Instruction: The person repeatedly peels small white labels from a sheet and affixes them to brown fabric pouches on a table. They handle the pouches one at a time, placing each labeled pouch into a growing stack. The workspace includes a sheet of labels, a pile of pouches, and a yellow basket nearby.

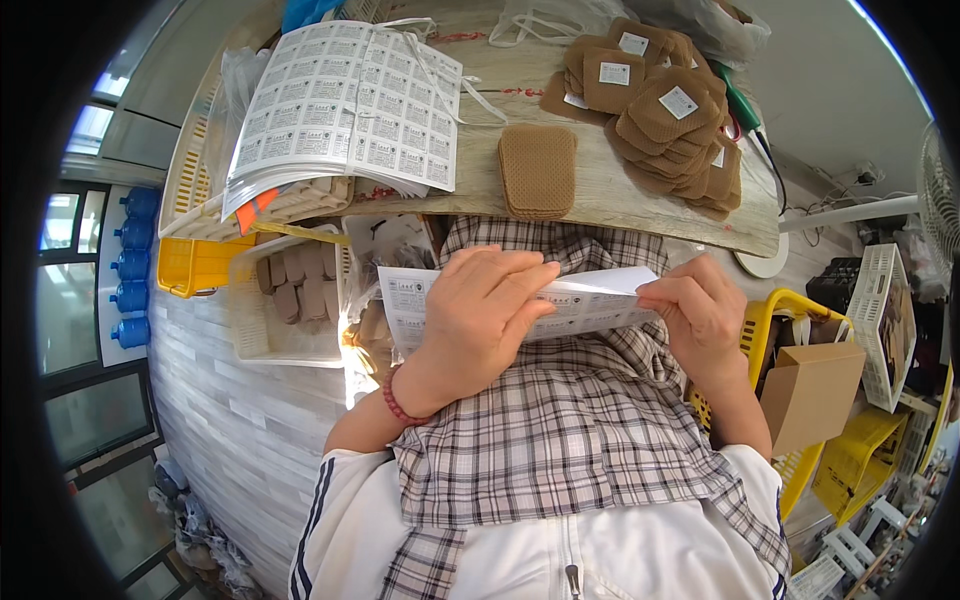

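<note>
A white sheet of printed labels [590,318] is held over my lap, just below the table's near edge, with its upper edge bent over. My left hand [480,308] lies across its left half, fingers together and thumb pressing on it. At the sheet's right end, my right hand [703,310] pinches the corner between thumb and fingertips. Beyond the hands, a neat stack of brown mesh pads [538,170] sits at the table's edge. Farther right is a loose heap of similar pads [660,125], several with a small white label on top.
A thick stack of label sheets [340,110] rests on a cream basket at the table's [480,90] left. Below it stands a white crate [290,345] holding brown pads. To my right are a yellow basket [795,305] and a cardboard box [812,395]. A green-handled tool [738,100] lies beside the heap.
</note>
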Available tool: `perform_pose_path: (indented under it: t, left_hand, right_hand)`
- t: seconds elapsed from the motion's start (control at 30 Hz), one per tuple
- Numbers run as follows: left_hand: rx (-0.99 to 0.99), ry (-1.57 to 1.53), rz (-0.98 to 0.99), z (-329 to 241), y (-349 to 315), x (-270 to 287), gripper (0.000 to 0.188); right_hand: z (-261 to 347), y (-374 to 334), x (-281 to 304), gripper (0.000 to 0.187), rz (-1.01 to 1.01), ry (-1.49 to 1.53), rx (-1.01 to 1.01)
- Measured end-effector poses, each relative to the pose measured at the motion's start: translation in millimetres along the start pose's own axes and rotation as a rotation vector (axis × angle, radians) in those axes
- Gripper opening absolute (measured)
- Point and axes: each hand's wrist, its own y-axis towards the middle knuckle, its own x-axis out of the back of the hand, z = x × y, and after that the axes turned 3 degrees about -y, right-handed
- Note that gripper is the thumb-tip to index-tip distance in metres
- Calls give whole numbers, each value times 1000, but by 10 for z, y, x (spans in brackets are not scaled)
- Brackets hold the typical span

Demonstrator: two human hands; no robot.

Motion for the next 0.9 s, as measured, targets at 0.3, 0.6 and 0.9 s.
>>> perform_pose_path:
  t: [0.3, 0.6, 0.9]
  left_hand:
    - [182, -180, 108, 54, -149, -44, 8]
    - [129, -63, -14, 50, -115, 46, 12]
    - [218, -81, 4, 85, -229, 114, 9]
  right_hand:
    - [46, 75, -12, 19, 66, 21, -69]
    - [238, 158, -378, 21, 55, 124, 55]
    - [279, 200, -357, 18, 90, 106, -17]
